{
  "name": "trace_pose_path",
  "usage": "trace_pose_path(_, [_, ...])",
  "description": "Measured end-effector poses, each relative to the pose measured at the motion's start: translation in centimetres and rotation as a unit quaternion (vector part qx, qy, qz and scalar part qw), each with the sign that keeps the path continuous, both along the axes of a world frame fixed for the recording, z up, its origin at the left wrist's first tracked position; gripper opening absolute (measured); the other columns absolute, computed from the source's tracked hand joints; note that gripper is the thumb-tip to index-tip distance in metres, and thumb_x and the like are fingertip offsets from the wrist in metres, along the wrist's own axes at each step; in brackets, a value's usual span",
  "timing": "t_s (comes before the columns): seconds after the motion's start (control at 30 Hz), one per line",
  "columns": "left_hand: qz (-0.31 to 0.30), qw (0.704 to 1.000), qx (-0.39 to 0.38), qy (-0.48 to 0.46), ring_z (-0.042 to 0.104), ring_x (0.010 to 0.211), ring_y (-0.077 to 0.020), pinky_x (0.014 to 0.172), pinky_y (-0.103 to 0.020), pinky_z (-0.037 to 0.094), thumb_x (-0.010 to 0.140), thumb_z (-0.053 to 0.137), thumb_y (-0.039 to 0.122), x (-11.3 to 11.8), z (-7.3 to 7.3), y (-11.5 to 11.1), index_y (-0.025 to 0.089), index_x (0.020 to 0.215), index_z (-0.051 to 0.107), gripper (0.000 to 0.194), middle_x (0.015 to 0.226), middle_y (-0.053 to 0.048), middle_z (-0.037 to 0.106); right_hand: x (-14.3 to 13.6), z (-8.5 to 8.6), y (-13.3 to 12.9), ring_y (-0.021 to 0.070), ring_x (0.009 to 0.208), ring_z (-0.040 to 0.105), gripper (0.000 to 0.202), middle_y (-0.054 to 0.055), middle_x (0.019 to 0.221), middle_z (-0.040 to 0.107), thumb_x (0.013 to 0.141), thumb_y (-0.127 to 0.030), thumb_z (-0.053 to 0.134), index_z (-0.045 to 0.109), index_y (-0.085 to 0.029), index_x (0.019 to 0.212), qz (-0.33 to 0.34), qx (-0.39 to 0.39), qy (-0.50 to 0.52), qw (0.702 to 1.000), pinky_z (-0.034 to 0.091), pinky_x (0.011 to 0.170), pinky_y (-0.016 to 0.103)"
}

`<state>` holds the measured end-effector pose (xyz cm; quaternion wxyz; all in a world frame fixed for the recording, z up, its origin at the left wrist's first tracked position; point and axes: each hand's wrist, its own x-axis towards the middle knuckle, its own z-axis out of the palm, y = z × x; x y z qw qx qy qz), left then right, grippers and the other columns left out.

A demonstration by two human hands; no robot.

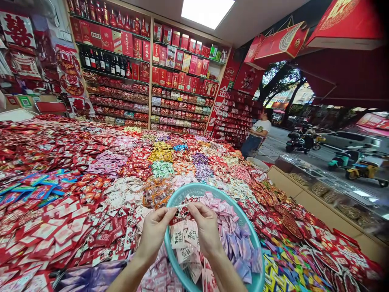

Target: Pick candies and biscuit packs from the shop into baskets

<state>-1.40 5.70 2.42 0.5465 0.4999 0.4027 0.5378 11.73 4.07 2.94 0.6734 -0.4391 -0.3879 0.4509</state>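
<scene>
The left grip (155, 227) pinched one end of a red-and-white packet (182, 213) between thumb and forefinger, and the right grip (207, 227) pinched the other end the same way; both were narrow, closed to about the packet's thickness. The packet was held above the turquoise basket (170, 253), toward its far left edge, near white packets (184, 253) with dark lettering. Pink packets (220, 209) lay along the basket's far right edge, purple packets (240, 247) along its right edge. Light, even fingertip pressure seemed best, since a hard pull could have creased or split the wrapper. Working inside the rim looked wise too, as a packet dropped past the left edge might have been lost among the loose heaps (121, 227)
</scene>
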Motion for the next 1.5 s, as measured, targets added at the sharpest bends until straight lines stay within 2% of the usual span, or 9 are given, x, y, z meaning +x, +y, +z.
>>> trace_pose_path(0.2, [-0.001, 0.996, -0.02, -0.087, 0.054, 0.075, -0.0133, 0.069, -0.022, 0.043, 0.073, 0.066, 0.037, 0.5, 0.3, 0.1, 0.017, 0.082, 0.07, 0.022, 0.073, 0.0, 0.063, -0.5, 0.9, 0.3, 0.0114, 0.069, 0.047, 0.013, -0.002, 0.068, 0.06, 0.07, -0.031, 0.071, 0.068, -0.018, 0.072, -0.013, 0.016, 0.02, 1.0, 0.038, 0.071, 0.026])
trace_pose_path(0.4, [0.006, 0.998, -0.015, -0.063, 0.055, 0.073, -0.0126, 0.068, -0.021, 0.044, 0.073, 0.066, 0.037, 0.8, 0.5, 0.0, 0.017, 0.08, 0.072, 0.023, 0.073, 0.0, 0.066, -0.4, 0.7, 0.0, 0.0106, 0.069, 0.046, 0.015, -0.003, 0.069, 0.057, 0.073, -0.033, 0.069, 0.066, -0.019, 0.075, -0.018, 0.013, 0.008, 1.0, 0.038, 0.069, 0.024])
trace_pose_path(0.57, [-0.004, 1.0, 0.008, -0.025, 0.059, 0.078, -0.0158, 0.073, -0.023, 0.046, 0.073, 0.064, 0.037, 0.8, 0.8, -0.4, 0.017, 0.084, 0.073, 0.024, 0.076, -0.002, 0.069, -0.4, 0.4, -0.3, 0.0133, 0.077, 0.051, 0.019, 0.0, 0.081, 0.061, 0.072, -0.034, 0.069, 0.066, -0.019, 0.084, 0.035, -0.022, 0.028, 0.999, 0.04, 0.074, 0.027])
trace_pose_path(0.77, [-0.018, 1.0, 0.007, -0.014, 0.059, 0.076, -0.0164, 0.074, -0.025, 0.047, 0.074, 0.064, 0.037, 0.6, 0.8, -0.5, 0.017, 0.08, 0.072, 0.023, 0.074, -0.002, 0.068, -0.4, 0.6, -0.4, 0.0124, 0.072, 0.049, 0.015, -0.001, 0.072, 0.06, 0.071, -0.031, 0.071, 0.067, -0.017, 0.072, 0.047, -0.007, 0.018, 0.999, 0.04, 0.073, 0.027])
trace_pose_path(0.93, [-0.023, 0.998, -0.021, -0.051, 0.058, 0.072, -0.0157, 0.068, -0.025, 0.048, 0.073, 0.065, 0.037, 0.6, 0.6, 0.0, 0.016, 0.082, 0.073, 0.024, 0.073, -0.003, 0.067, -0.5, 0.6, -0.3, 0.0124, 0.071, 0.051, 0.017, 0.0, 0.072, 0.061, 0.069, -0.034, 0.072, 0.068, -0.018, 0.074, 0.059, -0.034, 0.052, 0.996, 0.042, 0.07, 0.027])
trace_pose_path(1.07, [0.004, 0.996, -0.043, -0.077, 0.058, 0.072, -0.0153, 0.063, -0.024, 0.049, 0.07, 0.068, 0.037, 0.4, 0.7, 0.6, 0.015, 0.084, 0.073, 0.027, 0.076, -0.004, 0.068, -0.5, 0.4, -0.6, 0.0141, 0.072, 0.053, 0.023, 0.001, 0.077, 0.061, 0.07, -0.04, 0.07, 0.068, -0.018, 0.077, 0.034, -0.063, 0.048, 0.996, 0.045, 0.065, 0.028])
trace_pose_path(1.2, [0.016, 0.995, -0.048, -0.086, 0.06, 0.074, -0.0151, 0.064, -0.023, 0.049, 0.07, 0.069, 0.038, 0.2, 0.9, 1.0, 0.015, 0.084, 0.073, 0.027, 0.078, -0.004, 0.069, -0.6, 0.1, -1.0, 0.0129, 0.067, 0.051, 0.023, 0.0, 0.069, 0.059, 0.069, -0.04, 0.07, 0.068, -0.017, 0.074, 0.004, -0.061, 0.012, 0.998, 0.043, 0.066, 0.027])
trace_pose_path(1.37, [-0.046, 0.994, -0.067, -0.07, 0.064, 0.071, -0.0168, 0.066, -0.027, 0.052, 0.073, 0.065, 0.04, 0.2, 0.6, 0.4, 0.014, 0.085, 0.071, 0.03, 0.08, -0.006, 0.07, -0.5, -0.1, -1.0, 0.0123, 0.062, 0.048, 0.024, -0.001, 0.062, 0.058, 0.07, -0.04, 0.069, 0.067, -0.016, 0.07, -0.026, -0.052, -0.003, 0.998, 0.04, 0.063, 0.027])
trace_pose_path(1.5, [-0.081, 0.994, -0.072, -0.018, 0.065, 0.062, -0.0171, 0.06, -0.026, 0.05, 0.074, 0.062, 0.044, 0.0, 0.0, -0.2, 0.012, 0.075, 0.069, 0.033, 0.071, -0.009, 0.071, 0.0, -0.1, -1.0, 0.0122, 0.06, 0.047, 0.026, -0.001, 0.059, 0.057, 0.07, -0.041, 0.069, 0.066, -0.016, 0.067, -0.034, -0.052, -0.026, 0.998, 0.039, 0.061, 0.027])
